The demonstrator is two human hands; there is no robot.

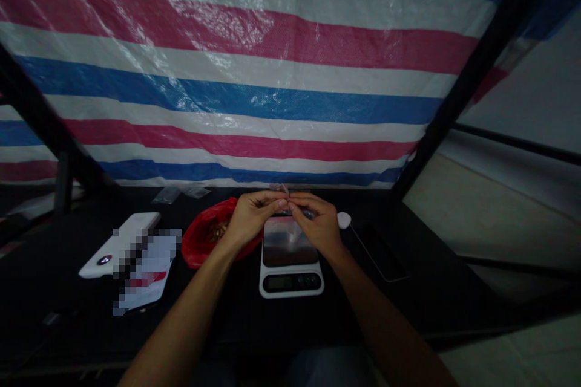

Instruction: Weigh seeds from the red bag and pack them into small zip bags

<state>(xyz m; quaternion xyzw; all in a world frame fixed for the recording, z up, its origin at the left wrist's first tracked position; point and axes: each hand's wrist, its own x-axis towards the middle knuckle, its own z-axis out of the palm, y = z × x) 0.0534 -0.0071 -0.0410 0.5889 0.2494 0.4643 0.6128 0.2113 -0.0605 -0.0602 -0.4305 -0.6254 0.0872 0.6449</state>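
Note:
My left hand [255, 211] and my right hand [316, 221] meet above the far edge of a white kitchen scale [292, 283] with a shiny metal plate. Both thumbs and fingertips are pinched together on a small, thin, clear plastic piece [285, 190]; its exact shape is too dim to tell. Beside my left wrist, an open red plastic bag [195, 243] holds small brownish pieces [218, 231]. Part of that bag is hidden by my left hand and forearm.
At the left lie a white device [136, 230] and a partly blurred packet [158, 266]. Clear plastic bags [167, 195] lie near the striped sheet [272, 103]. A white round object [344, 220] and a dark flat device [381, 254] are at the right.

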